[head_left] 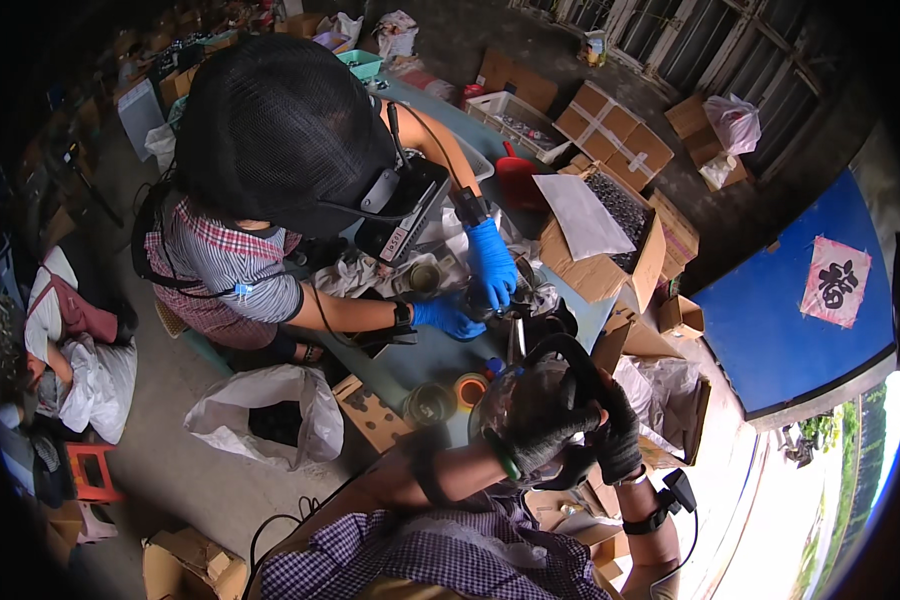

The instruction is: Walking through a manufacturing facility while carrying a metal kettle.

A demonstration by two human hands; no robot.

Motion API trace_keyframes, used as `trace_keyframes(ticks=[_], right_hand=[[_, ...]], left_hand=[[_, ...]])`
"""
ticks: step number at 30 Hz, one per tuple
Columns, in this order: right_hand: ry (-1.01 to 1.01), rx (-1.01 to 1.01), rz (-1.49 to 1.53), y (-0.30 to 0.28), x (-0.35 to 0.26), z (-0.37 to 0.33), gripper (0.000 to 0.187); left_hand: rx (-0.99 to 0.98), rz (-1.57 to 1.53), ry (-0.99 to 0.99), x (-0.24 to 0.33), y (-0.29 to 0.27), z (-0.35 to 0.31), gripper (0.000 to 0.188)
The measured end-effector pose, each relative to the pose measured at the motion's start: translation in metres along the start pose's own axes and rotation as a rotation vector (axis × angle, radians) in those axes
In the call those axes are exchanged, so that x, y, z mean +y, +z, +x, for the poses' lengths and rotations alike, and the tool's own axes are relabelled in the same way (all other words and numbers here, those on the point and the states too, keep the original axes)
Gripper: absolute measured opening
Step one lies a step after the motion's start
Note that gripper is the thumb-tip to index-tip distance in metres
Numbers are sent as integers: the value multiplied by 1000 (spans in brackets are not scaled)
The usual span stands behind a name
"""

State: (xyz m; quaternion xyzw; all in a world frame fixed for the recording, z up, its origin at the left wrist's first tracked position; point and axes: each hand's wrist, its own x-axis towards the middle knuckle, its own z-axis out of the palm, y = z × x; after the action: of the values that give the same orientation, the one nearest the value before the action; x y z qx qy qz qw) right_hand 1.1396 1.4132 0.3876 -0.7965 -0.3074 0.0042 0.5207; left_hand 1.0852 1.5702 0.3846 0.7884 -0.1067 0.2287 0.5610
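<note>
My left hand (545,438), in a dark glove with bare fingertips, reaches across with curled fingers. Its fingertips meet my right hand (618,432), gloved alike and also closed, over the near end of the table. Between and below them, a rounded, shiny object (505,402) shows in part; its kind is unclear. A thick black curved band arches over it. What sits in my fingers is too small or hidden to name. Just beyond stand an orange-rimmed round container (470,390) and a glass jar (429,404).
Across the table (370,375) a co-worker in blue gloves (490,265) handles small parts beside a metal tube (516,340). An open carton (610,240) of dark parts and a red scoop (518,178) lie at the right. A white sack (270,415) stands on the floor at left.
</note>
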Motion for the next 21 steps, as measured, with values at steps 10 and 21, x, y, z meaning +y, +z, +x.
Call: trace_keyframes(ticks=[10,21], right_hand=[[-14,-46,-106,2,-1,17,51],[47,-77,-86,5,10,33,53]], left_hand=[[313,101,151,-18,8,10,36],[178,83,116,-33,5,15,16]])
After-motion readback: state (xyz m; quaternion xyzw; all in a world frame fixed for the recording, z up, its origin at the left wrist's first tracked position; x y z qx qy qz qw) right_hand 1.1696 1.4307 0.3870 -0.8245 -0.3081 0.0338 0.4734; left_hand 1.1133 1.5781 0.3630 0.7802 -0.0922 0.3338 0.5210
